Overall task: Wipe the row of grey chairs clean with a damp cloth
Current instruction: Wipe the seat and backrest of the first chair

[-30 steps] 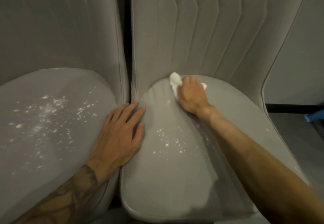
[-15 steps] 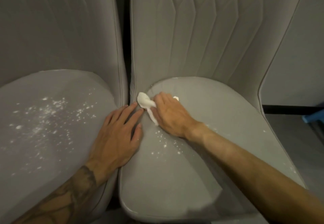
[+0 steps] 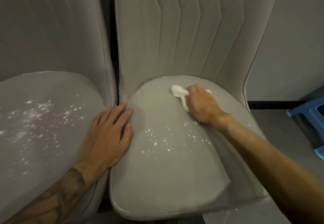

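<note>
Clutching the white cloth (image 3: 178, 91) in curled fingers, the right hand (image 3: 201, 104) is pressing it down on the rear of the right chair (image 3: 166, 171) seat, close to where the cushion meets the backrest (image 3: 175, 31). Knuckles are facing up, and the right arm is reaching in on a diagonal from the lower right corner, wrist nearly straight. The cloth is lying bunched, its bulk sticking out to the left of the fingers and pointing toward the backrest, while a thinner tail is trailing back along the thumb side; a small corner is peeking out past the far side of the hand. The left hand (image 3: 107, 136) is holding nothing, lying flat and palm down with fingers straight, spanning the gap between the left chair (image 3: 35, 136) and the right one, fingertips pointing toward the backrests. White specks (image 3: 157, 139) are dotting both seats. A blue stool (image 3: 310, 111) is standing on the floor at the far right.
</note>
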`<state>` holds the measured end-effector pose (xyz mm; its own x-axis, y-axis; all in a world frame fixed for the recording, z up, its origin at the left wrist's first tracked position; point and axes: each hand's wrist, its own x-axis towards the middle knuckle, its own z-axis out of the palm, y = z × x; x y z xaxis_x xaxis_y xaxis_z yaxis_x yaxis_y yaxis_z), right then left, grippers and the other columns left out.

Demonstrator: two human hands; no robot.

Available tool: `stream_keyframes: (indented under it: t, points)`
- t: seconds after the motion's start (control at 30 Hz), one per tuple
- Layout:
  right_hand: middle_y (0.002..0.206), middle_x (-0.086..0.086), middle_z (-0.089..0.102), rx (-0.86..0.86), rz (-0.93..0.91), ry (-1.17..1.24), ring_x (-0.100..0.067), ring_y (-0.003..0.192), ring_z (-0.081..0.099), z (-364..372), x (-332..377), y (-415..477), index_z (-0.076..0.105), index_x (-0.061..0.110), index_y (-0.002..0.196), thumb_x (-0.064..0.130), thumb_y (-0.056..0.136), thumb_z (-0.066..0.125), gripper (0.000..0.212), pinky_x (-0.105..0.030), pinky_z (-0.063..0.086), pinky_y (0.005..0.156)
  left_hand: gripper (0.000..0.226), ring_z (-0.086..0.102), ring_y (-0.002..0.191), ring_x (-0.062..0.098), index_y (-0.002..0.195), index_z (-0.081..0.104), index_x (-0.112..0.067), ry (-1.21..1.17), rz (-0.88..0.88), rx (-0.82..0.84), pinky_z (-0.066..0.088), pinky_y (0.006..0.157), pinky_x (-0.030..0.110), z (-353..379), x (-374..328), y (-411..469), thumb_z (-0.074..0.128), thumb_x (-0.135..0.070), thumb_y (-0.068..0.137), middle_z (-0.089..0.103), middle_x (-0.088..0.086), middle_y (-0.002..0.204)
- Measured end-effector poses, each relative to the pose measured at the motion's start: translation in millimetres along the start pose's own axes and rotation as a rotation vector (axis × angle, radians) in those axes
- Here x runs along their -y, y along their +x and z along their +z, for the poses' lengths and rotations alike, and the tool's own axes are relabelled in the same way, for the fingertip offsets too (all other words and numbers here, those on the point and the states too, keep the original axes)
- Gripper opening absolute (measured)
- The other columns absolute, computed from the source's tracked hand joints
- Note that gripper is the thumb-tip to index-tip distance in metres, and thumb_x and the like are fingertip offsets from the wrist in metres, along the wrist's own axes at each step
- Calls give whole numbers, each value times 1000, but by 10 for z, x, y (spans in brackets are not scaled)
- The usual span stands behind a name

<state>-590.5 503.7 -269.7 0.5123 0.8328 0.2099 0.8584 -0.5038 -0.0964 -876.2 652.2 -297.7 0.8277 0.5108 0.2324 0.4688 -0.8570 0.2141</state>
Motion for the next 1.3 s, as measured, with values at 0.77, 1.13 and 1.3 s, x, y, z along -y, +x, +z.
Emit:
stream_keyframes:
  t: [0.77,1.13,1.3]
  points:
    - [108,-19,55,68,112,-22,-36,93,51,-286,-654,-689,53,2,114,36,101,38,39,-44,39,80,55,52,141,33,150,57,-13,3,21,-11,37,115,48,-48,-75,20,40,-34,102,50,10,160]
    - [112,-15,53,86,34,-56,-33,97,51,-356,-485,-876,53,6,120,36,103,38,37,-48,40,86,56,54,137,35,150,57,-13,-8,28,-40,39,114,49,-10,-61,12,38,-35,102,51,10,159]
    - [102,-18,53,-7,160,-13,-33,88,50,-310,-549,-1013,54,1,108,28,103,44,29,-48,43,79,57,55,138,36,149,58,-12,-18,32,-44,39,114,50,-15,-60,18,37,-35,102,52,12,158]
